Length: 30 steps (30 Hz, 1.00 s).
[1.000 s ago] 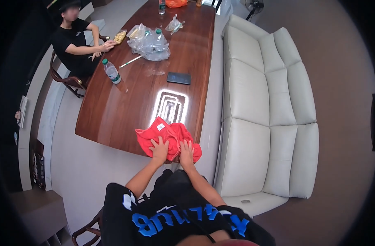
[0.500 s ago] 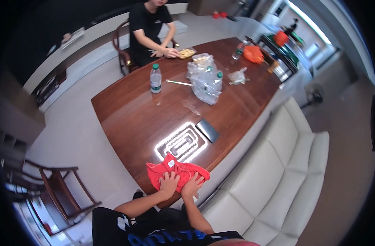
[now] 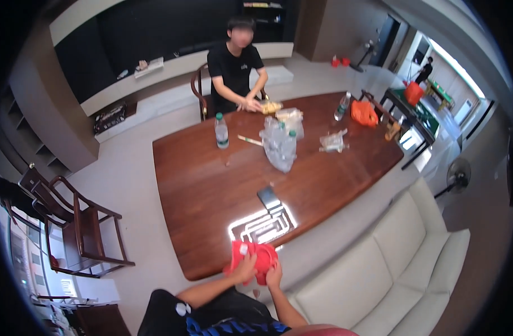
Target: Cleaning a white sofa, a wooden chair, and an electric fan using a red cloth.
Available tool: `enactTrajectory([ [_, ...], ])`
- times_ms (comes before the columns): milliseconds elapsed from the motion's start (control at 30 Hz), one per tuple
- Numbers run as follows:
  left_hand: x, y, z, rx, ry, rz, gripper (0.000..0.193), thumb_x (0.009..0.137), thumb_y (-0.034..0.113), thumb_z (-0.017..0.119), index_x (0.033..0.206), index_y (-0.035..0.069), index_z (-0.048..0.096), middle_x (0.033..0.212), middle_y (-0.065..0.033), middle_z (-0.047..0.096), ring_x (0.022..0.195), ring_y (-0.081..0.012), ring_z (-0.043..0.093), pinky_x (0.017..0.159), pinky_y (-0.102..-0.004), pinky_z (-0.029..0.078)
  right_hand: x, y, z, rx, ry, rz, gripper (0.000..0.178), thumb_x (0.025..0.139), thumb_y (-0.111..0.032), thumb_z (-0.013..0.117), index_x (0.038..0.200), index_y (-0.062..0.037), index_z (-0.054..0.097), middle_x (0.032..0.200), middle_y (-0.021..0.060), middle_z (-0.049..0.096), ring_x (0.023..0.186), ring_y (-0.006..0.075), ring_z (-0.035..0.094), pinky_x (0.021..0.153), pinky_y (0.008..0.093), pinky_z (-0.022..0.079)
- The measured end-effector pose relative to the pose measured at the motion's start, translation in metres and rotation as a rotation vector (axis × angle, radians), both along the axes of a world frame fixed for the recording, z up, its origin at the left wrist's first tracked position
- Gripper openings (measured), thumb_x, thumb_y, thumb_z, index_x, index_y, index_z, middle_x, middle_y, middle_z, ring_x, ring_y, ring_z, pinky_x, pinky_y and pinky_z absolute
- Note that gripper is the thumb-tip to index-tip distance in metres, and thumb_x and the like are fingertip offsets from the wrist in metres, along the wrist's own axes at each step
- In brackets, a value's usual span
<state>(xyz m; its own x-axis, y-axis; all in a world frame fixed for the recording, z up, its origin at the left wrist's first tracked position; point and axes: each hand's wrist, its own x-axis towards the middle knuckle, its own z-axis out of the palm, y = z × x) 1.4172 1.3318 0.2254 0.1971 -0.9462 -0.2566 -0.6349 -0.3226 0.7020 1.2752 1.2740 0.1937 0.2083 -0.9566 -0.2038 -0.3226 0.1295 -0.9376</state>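
The fingers (image 3: 248, 261) of your left hand (image 3: 245, 271) grasp the left part of the red cloth (image 3: 262, 259); those of your right hand (image 3: 274, 274) hold its right edge. The cloth sits between them, at the table's near edge.

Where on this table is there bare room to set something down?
Two patches: the left side, between the left water bottle, phone and red cloth; and the sofa side, between the phone and the crumpled clear wrapper. It is crowded around the clear plastic bag and snack tray.
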Motion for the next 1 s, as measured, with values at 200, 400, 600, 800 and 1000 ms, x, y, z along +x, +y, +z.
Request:
enactTrajectory([
  [200,-0.068,-0.079,0.036,-0.240,0.139,-0.040,0.060,0.073,0.013,0.070,0.123,0.001,0.039,0.113,-0.0283,0.042,0.107,-0.0493,0.050,0.086,-0.0522,0.046,-0.058,-0.055,0.015,0.036,0.013,-0.062,0.040,0.087,-0.004,0.039,0.124,0.0023,0.054,0.120,0.0196,0.060,0.112,0.0291,0.057,0.099,0.0374,0.043],
  [400,-0.120,-0.217,0.138,-0.366,0.385,-0.270,0.055,0.074,0.010,0.070,0.122,0.005,0.043,0.110,-0.0223,0.045,0.097,-0.0447,0.054,0.082,-0.0514,0.047,-0.114,-0.173,0.113,-0.080,-0.071,-0.398,0.034,0.089,0.000,0.039,0.120,0.0021,0.052,0.115,0.0137,0.059,0.107,0.0234,0.056,0.097,0.0350,0.043],
  [600,-0.136,-0.305,0.160,-0.537,0.274,-0.069,0.052,0.072,0.007,0.071,0.119,0.008,0.049,0.112,-0.0156,0.050,0.101,-0.0402,0.054,0.084,-0.0496,0.047,-0.122,-0.275,0.152,-0.343,-0.016,-0.364,0.040,0.084,0.003,0.039,0.122,0.0032,0.050,0.111,0.0164,0.060,0.105,0.0242,0.058,0.096,0.0362,0.043],
  [800,-0.157,-0.395,0.040,-0.403,-0.255,0.315,0.060,0.075,0.012,0.067,0.132,0.011,0.048,0.136,-0.0226,0.042,0.119,-0.0406,0.045,0.098,-0.0491,0.039,-0.112,-0.417,0.056,-0.540,0.337,-0.024,0.047,0.081,-0.003,0.047,0.128,0.0028,0.049,0.133,0.0265,0.046,0.123,0.0429,0.043,0.108,0.0475,0.031],
  [1000,-0.185,-0.430,0.045,-0.158,-0.545,0.283,0.064,0.082,0.034,0.063,0.140,0.015,0.043,0.151,-0.0144,0.028,0.134,-0.0418,0.028,0.103,-0.0592,0.028,-0.128,-0.457,0.076,-0.445,0.548,0.400,0.052,0.085,-0.010,0.055,0.137,-0.0154,0.047,0.146,0.0172,0.035,0.135,0.0435,0.028,0.110,0.0591,0.022],
])
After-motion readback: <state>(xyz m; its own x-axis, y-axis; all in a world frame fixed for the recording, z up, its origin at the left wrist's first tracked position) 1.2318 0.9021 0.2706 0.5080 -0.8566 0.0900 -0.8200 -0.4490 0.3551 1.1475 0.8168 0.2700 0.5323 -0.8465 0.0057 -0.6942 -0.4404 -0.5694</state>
